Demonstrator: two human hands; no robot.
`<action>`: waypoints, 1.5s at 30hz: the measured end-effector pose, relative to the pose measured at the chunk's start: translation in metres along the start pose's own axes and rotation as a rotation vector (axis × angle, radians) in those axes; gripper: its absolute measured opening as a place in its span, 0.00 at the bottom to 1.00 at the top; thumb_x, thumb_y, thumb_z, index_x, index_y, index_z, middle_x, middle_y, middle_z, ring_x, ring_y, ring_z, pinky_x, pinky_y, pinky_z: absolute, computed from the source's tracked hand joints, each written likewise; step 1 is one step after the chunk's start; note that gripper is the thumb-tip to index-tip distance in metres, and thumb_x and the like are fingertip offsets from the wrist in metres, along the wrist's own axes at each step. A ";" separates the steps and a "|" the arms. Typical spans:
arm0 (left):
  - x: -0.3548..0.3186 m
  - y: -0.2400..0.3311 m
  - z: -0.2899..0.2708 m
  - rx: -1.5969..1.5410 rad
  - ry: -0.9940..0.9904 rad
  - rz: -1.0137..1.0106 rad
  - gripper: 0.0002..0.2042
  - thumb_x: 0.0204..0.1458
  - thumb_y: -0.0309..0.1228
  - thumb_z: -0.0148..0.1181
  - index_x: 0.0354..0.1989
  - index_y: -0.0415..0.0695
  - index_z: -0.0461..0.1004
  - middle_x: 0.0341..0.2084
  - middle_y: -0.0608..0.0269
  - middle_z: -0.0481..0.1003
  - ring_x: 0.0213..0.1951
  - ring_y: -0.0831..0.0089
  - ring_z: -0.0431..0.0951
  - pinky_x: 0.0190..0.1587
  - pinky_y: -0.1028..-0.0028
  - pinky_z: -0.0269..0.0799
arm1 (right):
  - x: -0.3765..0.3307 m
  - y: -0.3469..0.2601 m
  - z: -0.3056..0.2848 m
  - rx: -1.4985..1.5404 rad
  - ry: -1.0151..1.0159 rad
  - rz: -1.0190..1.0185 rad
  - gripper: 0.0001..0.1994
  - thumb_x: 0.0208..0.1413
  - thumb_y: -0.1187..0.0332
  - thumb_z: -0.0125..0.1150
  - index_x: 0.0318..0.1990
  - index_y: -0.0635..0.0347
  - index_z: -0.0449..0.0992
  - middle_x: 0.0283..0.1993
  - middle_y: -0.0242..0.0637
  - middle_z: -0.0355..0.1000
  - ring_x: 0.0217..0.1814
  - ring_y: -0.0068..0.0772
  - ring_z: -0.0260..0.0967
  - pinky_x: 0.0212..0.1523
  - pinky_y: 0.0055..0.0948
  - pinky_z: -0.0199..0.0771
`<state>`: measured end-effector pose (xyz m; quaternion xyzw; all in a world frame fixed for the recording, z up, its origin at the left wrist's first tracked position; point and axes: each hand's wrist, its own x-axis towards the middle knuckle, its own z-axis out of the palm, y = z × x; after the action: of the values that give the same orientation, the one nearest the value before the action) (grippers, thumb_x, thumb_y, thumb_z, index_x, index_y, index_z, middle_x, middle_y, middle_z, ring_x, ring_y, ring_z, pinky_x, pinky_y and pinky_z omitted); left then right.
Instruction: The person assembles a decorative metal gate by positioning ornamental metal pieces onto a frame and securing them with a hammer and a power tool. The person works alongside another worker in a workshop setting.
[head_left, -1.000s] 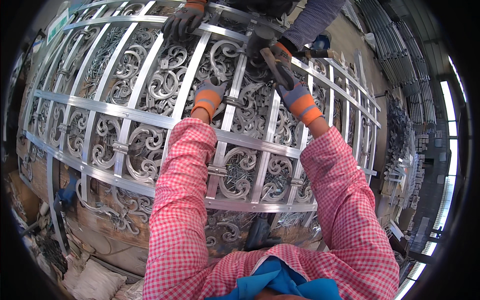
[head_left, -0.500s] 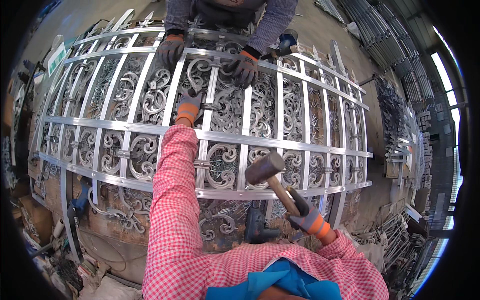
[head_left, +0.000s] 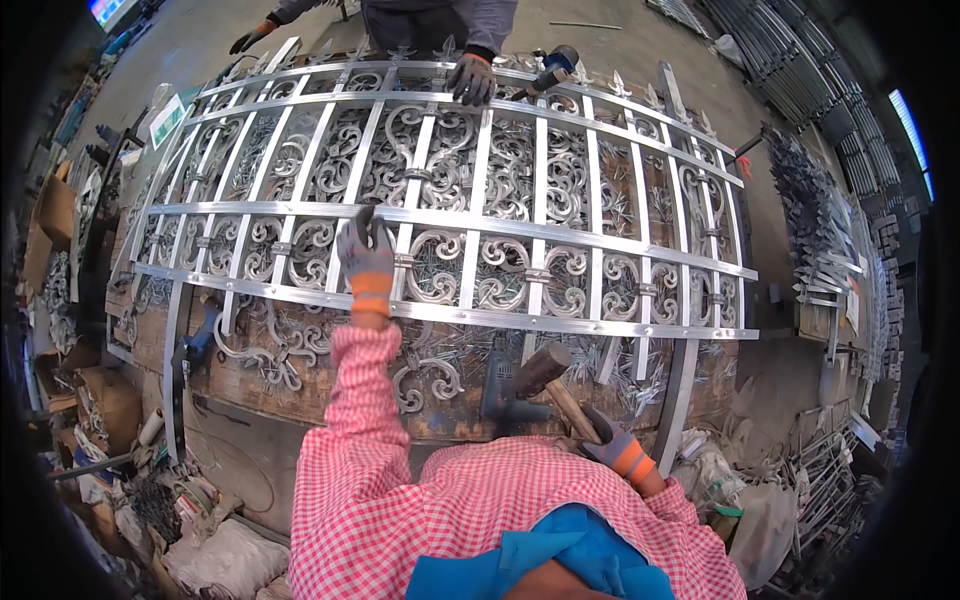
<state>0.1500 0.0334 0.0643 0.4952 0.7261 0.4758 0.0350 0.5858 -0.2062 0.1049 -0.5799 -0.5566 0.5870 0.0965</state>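
A silvery metal fence panel (head_left: 480, 316) with flat bars, scrolls and spear tips lies across the workbench. My left hand (head_left: 366, 262), in a grey and orange glove, is over its near part, fingertips at the second rail from me, fingers somewhat apart and nothing seen in them. My right hand (head_left: 622, 455), gloved alike, grips the wooden handle of a hammer (head_left: 543, 370) close to my body. The hammer's thick dark head points up and left, short of the panel's near rail. Across the panel, a co-worker's gloved hand (head_left: 472, 80) rests on a far rail.
A power drill (head_left: 503, 390) lies on the wooden bench (head_left: 440, 428) near me. Another power tool (head_left: 553, 72) sits at the far rail. Loose scrolls and many screws are under the panel. Metal pieces (head_left: 825, 255) are stacked at right; sacks (head_left: 225, 562) lie at lower left.
My left hand has drawn back toward me from the panel's middle. The hammer has come lower and nearer my body. The co-worker's one hand has left the panel toward the far left.
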 end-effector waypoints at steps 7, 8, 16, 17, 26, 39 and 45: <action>-0.292 0.059 -0.046 -0.564 -1.086 -0.378 0.13 0.57 0.29 0.56 0.50 0.38 0.74 0.42 0.57 0.78 0.40 0.70 0.79 0.49 0.69 0.74 | -0.004 -0.011 -0.011 -0.405 0.087 -0.167 0.40 0.50 0.62 0.64 0.70 0.54 0.53 0.57 0.55 0.69 0.56 0.55 0.69 0.55 0.39 0.70; -0.315 0.086 -0.039 -0.705 -1.073 -0.371 0.14 0.57 0.30 0.57 0.51 0.39 0.73 0.42 0.57 0.78 0.39 0.69 0.79 0.49 0.68 0.74 | 0.002 -0.019 -0.007 -0.476 0.090 -0.226 0.40 0.50 0.60 0.64 0.70 0.52 0.52 0.56 0.55 0.70 0.54 0.57 0.70 0.52 0.41 0.71; -0.304 0.106 -0.046 -1.140 -0.127 -1.027 0.07 0.56 0.28 0.59 0.38 0.37 0.73 0.25 0.64 0.75 0.26 0.73 0.75 0.28 0.74 0.72 | 0.020 -0.024 0.045 0.059 -0.163 -0.504 0.38 0.53 0.62 0.63 0.70 0.57 0.52 0.45 0.46 0.74 0.44 0.48 0.74 0.46 0.39 0.72; -0.294 0.097 -0.057 -1.068 -0.008 -1.102 0.06 0.58 0.29 0.57 0.35 0.39 0.73 0.22 0.65 0.74 0.22 0.73 0.75 0.24 0.71 0.72 | 0.018 -0.019 0.045 -0.035 -0.142 -0.494 0.38 0.52 0.61 0.63 0.69 0.57 0.53 0.46 0.46 0.75 0.44 0.47 0.74 0.46 0.39 0.72; -0.267 -0.092 -0.095 0.225 0.165 -1.075 0.29 0.48 0.42 0.63 0.51 0.29 0.68 0.48 0.35 0.73 0.51 0.44 0.73 0.53 0.58 0.67 | 0.007 0.091 0.012 -0.566 -0.059 -0.210 0.36 0.51 0.62 0.64 0.68 0.57 0.56 0.46 0.46 0.75 0.43 0.43 0.75 0.45 0.37 0.74; -0.324 -0.173 -0.113 0.034 0.158 -0.714 0.15 0.52 0.34 0.60 0.45 0.39 0.75 0.41 0.54 0.79 0.44 0.58 0.78 0.49 0.66 0.70 | 0.059 0.053 0.063 -1.134 -0.083 -0.169 0.41 0.48 0.48 0.64 0.67 0.55 0.57 0.64 0.46 0.60 0.64 0.50 0.60 0.62 0.42 0.61; -0.409 -0.126 -0.196 0.219 0.188 -0.862 0.12 0.52 0.34 0.60 0.41 0.41 0.77 0.36 0.55 0.80 0.40 0.61 0.80 0.45 0.68 0.71 | 0.115 0.074 0.106 -1.118 0.078 -0.357 0.44 0.44 0.47 0.68 0.67 0.57 0.58 0.67 0.45 0.56 0.64 0.48 0.59 0.64 0.49 0.57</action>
<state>0.1684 -0.4102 -0.0923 0.1032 0.9120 0.3811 0.1109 0.5062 -0.2032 -0.0482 -0.4614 -0.8667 0.1572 -0.1061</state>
